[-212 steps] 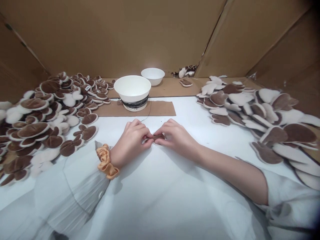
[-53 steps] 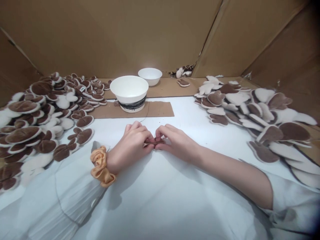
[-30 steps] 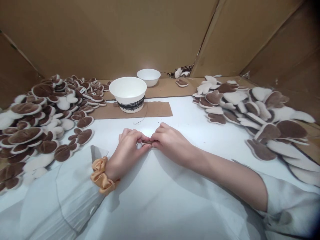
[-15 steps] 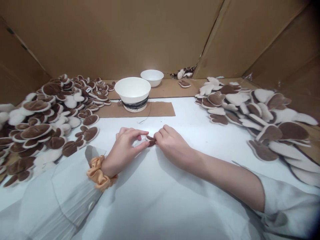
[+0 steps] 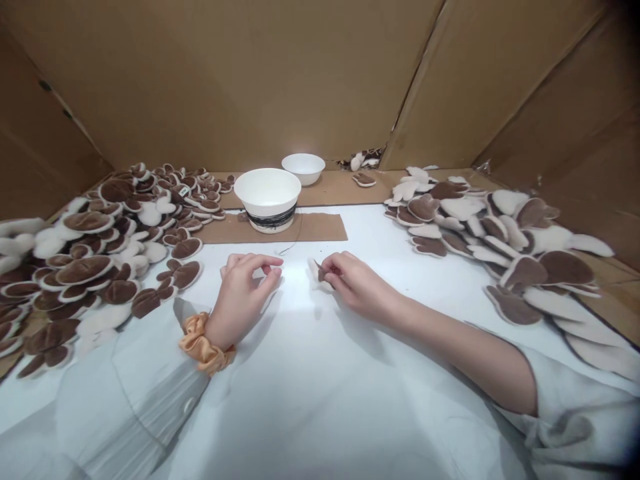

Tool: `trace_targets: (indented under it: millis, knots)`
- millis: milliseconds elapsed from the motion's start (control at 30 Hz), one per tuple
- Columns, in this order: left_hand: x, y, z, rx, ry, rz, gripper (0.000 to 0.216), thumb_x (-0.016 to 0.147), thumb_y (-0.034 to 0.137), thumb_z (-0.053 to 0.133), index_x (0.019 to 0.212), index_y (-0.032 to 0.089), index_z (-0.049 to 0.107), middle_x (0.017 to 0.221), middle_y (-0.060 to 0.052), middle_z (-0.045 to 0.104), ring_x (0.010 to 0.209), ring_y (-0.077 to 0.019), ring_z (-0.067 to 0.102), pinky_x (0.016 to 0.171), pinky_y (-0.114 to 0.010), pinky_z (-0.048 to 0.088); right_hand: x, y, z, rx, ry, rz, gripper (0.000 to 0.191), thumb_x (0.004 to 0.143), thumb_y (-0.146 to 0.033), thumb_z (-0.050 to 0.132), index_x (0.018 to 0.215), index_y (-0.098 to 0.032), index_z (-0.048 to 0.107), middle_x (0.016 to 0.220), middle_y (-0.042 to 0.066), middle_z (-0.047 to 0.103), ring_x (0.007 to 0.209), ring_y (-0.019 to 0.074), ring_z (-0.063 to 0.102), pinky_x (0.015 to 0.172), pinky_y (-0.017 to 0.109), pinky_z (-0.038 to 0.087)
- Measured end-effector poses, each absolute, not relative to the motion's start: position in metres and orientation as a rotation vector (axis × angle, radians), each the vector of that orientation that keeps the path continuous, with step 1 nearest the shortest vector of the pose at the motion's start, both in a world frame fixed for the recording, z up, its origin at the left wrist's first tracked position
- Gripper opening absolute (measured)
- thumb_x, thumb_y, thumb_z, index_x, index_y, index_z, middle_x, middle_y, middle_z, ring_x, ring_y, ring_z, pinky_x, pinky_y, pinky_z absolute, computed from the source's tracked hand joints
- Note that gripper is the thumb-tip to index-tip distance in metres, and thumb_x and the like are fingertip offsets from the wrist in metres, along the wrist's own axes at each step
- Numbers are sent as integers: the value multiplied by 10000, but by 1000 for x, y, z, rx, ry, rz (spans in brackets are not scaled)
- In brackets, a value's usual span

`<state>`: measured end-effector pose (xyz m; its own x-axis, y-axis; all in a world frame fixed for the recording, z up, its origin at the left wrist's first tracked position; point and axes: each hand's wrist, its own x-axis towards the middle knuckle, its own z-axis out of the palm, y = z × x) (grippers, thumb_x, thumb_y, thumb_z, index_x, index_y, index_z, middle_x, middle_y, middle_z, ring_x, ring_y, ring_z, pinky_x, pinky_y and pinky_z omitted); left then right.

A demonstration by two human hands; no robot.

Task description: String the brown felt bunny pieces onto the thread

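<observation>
My right hand point(image 5: 350, 280) is closed, pinching a small brown-and-white plush piece point(image 5: 319, 271) between thumb and fingers. The fingers cover much of that piece. To its left, my left hand point(image 5: 247, 283) is raised over the white tabletop with thumb and index finger curved toward each other, a slight gap between their tips. Nothing shows in it, and it is apart from the plush piece. Just beyond its fingertips, a thin dark thread point(image 5: 299, 233) hangs from a white bowl point(image 5: 267, 190) with black thread wound around its lower part.
A heap of brown-and-white plush pieces point(image 5: 90, 223) covers the left side; larger ones point(image 5: 525, 270) lie on the right. The wound bowl stands on a cardboard strip point(image 5: 320, 227). Behind it is a second white bowl point(image 5: 303, 168). Cardboard walls point(image 5: 225, 80) enclose the table.
My left hand has let go of the small plush piece and drawn back left. My right hand has shifted slightly right, still pinching the piece. The view has tilted a little.
</observation>
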<state>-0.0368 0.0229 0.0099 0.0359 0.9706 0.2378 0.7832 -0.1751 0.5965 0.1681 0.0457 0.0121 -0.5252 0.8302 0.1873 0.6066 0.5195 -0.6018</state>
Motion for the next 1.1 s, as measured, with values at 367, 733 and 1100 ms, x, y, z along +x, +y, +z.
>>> trace_targets:
  millis: [367, 733, 1100]
  knots:
    - [-27, 58, 0, 2466, 2064, 558, 259, 818, 342, 442, 969, 195, 593, 937, -95, 581, 893, -273, 468, 755, -401, 313, 182, 75, 18, -983, -1703, 1495, 151, 740, -293, 527, 730, -156, 464, 684, -12, 482, 603, 98, 438, 577, 227, 336]
    - [-15, 46, 4, 2497, 1992, 543, 223, 874, 223, 280, 805, 160, 482, 815, -96, 558, 783, -241, 489, 691, -366, 333, 181, 73, 15, -740, -1278, 1905, 265, 613, -324, 685, 724, -122, 553, 689, 11, 544, 634, 104, 511, 660, 251, 412]
    - [-6, 22, 6, 2374, 1725, 685, 170, 866, 257, 331, 782, 175, 454, 781, -46, 548, 764, -204, 476, 716, -348, 340, 175, 74, 17, -890, -1693, 1588, 172, 748, -310, 528, 723, -154, 459, 658, -17, 463, 602, 102, 444, 600, 245, 368]
